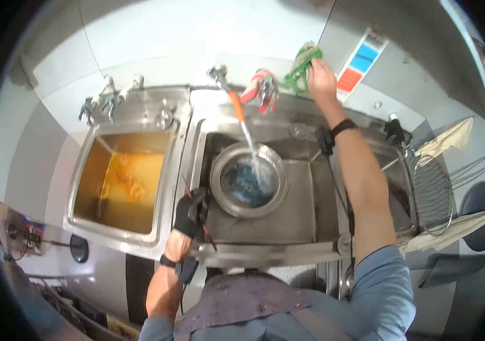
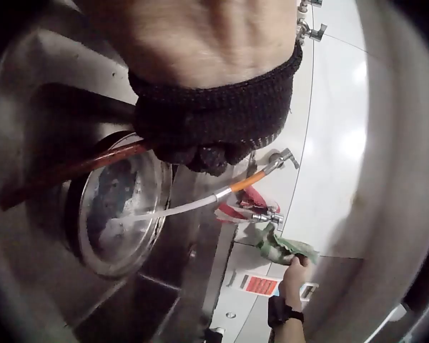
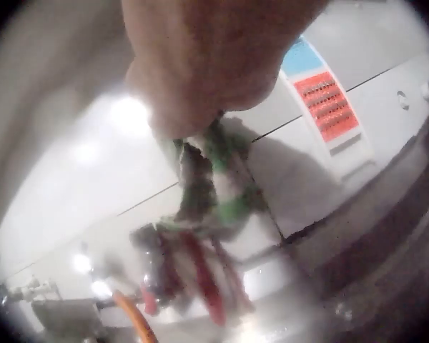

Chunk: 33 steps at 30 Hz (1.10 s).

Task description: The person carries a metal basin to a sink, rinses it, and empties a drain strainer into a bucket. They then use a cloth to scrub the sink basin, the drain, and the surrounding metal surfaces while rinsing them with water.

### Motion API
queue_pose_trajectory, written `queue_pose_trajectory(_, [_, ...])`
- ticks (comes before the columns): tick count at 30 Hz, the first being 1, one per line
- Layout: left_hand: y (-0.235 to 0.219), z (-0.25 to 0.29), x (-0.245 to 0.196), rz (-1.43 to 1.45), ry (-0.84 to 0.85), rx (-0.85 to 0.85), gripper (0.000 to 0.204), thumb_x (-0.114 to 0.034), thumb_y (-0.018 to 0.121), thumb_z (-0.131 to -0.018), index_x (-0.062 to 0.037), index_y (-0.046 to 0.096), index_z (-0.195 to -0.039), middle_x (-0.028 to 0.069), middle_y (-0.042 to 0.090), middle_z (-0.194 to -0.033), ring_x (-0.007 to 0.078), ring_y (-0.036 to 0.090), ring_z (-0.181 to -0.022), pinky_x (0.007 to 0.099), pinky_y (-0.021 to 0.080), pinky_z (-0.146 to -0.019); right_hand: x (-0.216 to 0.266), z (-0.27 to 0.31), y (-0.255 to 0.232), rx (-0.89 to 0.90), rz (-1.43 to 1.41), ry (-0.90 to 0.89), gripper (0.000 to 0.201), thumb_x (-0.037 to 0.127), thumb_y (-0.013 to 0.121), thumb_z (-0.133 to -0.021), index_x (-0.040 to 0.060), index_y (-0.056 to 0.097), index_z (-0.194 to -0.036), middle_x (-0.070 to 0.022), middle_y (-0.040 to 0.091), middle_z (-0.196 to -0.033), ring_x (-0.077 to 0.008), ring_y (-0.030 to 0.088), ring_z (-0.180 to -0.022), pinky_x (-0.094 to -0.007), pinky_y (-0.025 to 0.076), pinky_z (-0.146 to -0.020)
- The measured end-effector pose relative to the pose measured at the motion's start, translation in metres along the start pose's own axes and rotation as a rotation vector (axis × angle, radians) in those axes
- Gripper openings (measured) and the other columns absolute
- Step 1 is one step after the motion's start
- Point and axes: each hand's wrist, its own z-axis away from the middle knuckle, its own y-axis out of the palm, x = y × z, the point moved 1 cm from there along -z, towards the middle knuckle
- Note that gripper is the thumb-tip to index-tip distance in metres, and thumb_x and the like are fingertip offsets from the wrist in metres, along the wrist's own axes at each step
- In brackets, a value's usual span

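My left hand [image 1: 190,215], in a black knit glove, grips a thin reddish-brown stick [image 2: 71,175] at the front left edge of the middle sink. Up at the back wall, my bare right hand [image 1: 322,79] holds a crumpled green-and-white cloth [image 1: 299,74] beside a tap. A red-and-white cloth [image 1: 252,87] drapes over that tap. Inside the middle sink [image 1: 299,193] stands a round metal pot [image 1: 217,190], its inside bluish. Water runs into it from an orange-sleeved hose [image 1: 235,105]. The right fingertips are mostly hidden in the right wrist view.
To the left, a second basin [image 1: 157,213] holds brownish-yellow liquid with orange pieces in it. Wire strainers [image 1: 433,193], beige cloths [image 1: 450,139] and a dark round pan [image 1: 481,210] hang at the right. A blue-and-red label [image 1: 359,65] is on the wall.
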Motion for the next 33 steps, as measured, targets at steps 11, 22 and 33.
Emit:
queue_pose_trajectory(11, [0.017,0.001,-0.008,0.066,0.025,-0.045,0.012,-0.02,0.068,-0.094,-0.0083,0.067,-0.093,-0.001,0.056,-0.062,0.01,0.048,-0.044,0.0232,0.035,-0.041,0.01,-0.153,-0.099,-0.35,0.164,-0.105,0.023,0.024,0.057,-0.093,0.006,0.064,-0.105,-0.0224,0.068,-0.098,-0.0443,0.063,-0.094,-0.0556,0.049,-0.083])
queue_pose_trajectory(22, [0.007,-0.002,-0.003,0.049,-0.002,-0.071,0.011,-0.02,0.068,-0.094,-0.0094,0.068,-0.097,-0.0011,0.057,-0.062,0.0099,0.049,-0.046,0.0232,0.036,-0.041,-0.017,-0.177,-0.005,0.143,0.225,0.209,0.034,0.027,0.053,-0.092,0.0049,0.064,-0.115,-0.0227,0.071,-0.107,-0.0444,0.066,-0.102,-0.0523,0.052,-0.09])
queue_pose_trajectory(33, [0.013,-0.001,-0.004,0.078,-0.034,0.014,0.014,-0.018,0.067,-0.094,-0.007,0.071,-0.102,-0.001,0.058,-0.063,0.0094,0.049,-0.045,0.0228,0.035,-0.041,0.013,-0.116,-0.02,0.043,0.015,0.254,0.043,0.022,0.051,-0.092,0.0001,0.052,-0.129,-0.0306,0.067,-0.111,-0.0479,0.063,-0.106,-0.0529,0.049,-0.091])
